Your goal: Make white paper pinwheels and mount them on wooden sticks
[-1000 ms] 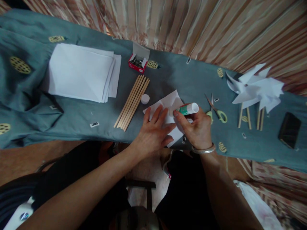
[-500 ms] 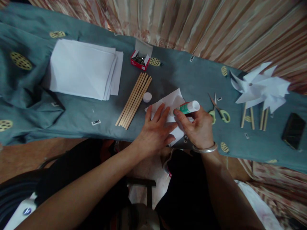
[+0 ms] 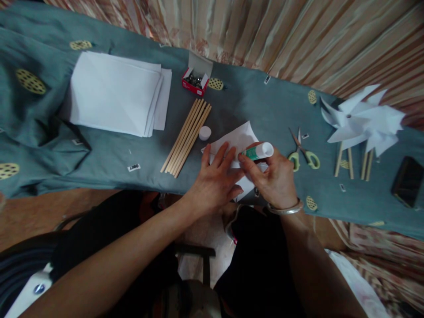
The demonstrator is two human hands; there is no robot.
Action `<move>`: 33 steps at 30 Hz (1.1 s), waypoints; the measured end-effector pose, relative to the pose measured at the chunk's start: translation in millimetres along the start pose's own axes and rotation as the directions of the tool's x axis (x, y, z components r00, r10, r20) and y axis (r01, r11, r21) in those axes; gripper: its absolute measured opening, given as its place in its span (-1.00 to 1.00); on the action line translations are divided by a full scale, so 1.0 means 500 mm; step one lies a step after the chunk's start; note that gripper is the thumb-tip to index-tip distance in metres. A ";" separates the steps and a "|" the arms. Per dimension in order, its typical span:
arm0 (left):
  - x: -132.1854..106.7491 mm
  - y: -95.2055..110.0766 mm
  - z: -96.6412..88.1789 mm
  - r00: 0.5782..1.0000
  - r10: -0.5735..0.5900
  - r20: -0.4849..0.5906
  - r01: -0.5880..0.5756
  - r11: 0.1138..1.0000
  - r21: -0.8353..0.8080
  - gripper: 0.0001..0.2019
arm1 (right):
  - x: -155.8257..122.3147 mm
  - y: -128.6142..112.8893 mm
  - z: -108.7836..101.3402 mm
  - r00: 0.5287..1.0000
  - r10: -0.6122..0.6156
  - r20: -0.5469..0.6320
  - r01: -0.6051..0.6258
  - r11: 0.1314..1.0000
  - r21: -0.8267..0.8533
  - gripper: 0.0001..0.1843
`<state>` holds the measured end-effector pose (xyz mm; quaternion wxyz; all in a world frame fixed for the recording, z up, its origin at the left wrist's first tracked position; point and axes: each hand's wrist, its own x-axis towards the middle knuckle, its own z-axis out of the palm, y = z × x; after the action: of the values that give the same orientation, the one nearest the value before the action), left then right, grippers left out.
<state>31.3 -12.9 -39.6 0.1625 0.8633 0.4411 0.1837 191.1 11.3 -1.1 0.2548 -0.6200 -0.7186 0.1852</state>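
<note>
My left hand (image 3: 213, 179) lies flat with spread fingers on a white sheet of paper (image 3: 239, 137) on the blue-grey cloth (image 3: 265, 106). My right hand (image 3: 274, 179) pinches a green and white glue stick (image 3: 257, 151) and holds it tilted, its tip down on the paper beside my left fingertips. The stick's round white cap (image 3: 205, 133) sits on the cloth just left of the paper. Part of the sheet is hidden under both hands.
A bundle of wooden sticks (image 3: 187, 137) lies left of the cap. A stack of white paper (image 3: 115, 99) and a red box of pins (image 3: 195, 83) are further back. Scissors (image 3: 303, 154), finished paper pinwheels (image 3: 362, 121) and a black phone (image 3: 408, 181) lie to the right.
The view has shifted slightly. Both hands stay on the paper; the glue stick's tip has moved only a little over the sheet.
</note>
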 end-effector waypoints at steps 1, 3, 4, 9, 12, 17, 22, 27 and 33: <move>0.000 0.000 0.000 1.000 0.000 0.001 0.000 1.000 0.002 -0.62 | -0.001 -0.001 -0.001 1.000 -0.010 0.006 0.010 1.000 -0.007 -0.70; 0.000 -0.001 0.001 1.000 -0.002 0.000 0.002 1.000 0.008 -0.61 | -0.002 -0.002 -0.004 0.999 -0.027 0.019 0.027 1.000 -0.015 -0.71; -0.001 -0.001 0.002 1.000 -0.001 -0.002 0.001 1.000 0.012 -0.60 | -0.002 -0.002 -0.005 0.999 -0.034 0.025 0.034 0.999 -0.015 -0.72; -0.003 -0.003 0.011 1.000 0.014 -0.024 -0.013 0.999 0.045 -0.56 | -0.005 -0.001 -0.009 0.995 -0.091 0.041 0.091 0.996 0.000 -0.75; -0.003 -0.004 0.012 1.000 0.016 -0.022 -0.015 0.998 0.056 -0.56 | -0.006 0.000 -0.012 0.992 -0.116 0.050 0.116 0.993 0.010 -0.77; -0.003 -0.006 0.009 1.000 0.022 -0.001 -0.022 0.999 0.041 -0.56 | -0.010 0.006 -0.017 0.990 -0.123 0.063 0.122 0.992 0.013 -0.76; -0.004 -0.007 0.010 1.000 0.014 -0.005 -0.014 1.000 0.026 -0.55 | -0.013 0.010 -0.022 0.992 -0.111 0.065 0.111 0.994 0.004 -0.74; -0.004 -0.008 0.012 1.000 0.022 -0.016 -0.021 0.999 0.039 -0.55 | -0.015 0.013 -0.028 0.991 -0.103 0.080 0.106 0.994 -0.033 -0.73; -0.004 -0.007 0.008 1.000 0.015 -0.013 -0.015 0.999 0.037 -0.54 | -0.017 0.020 -0.032 0.993 -0.077 0.089 0.080 0.997 -0.023 -0.70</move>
<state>29.8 -13.1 -45.0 0.1424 0.8681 0.4391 0.1824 209.7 3.8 4.8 0.2218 -0.5858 -0.7553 0.1926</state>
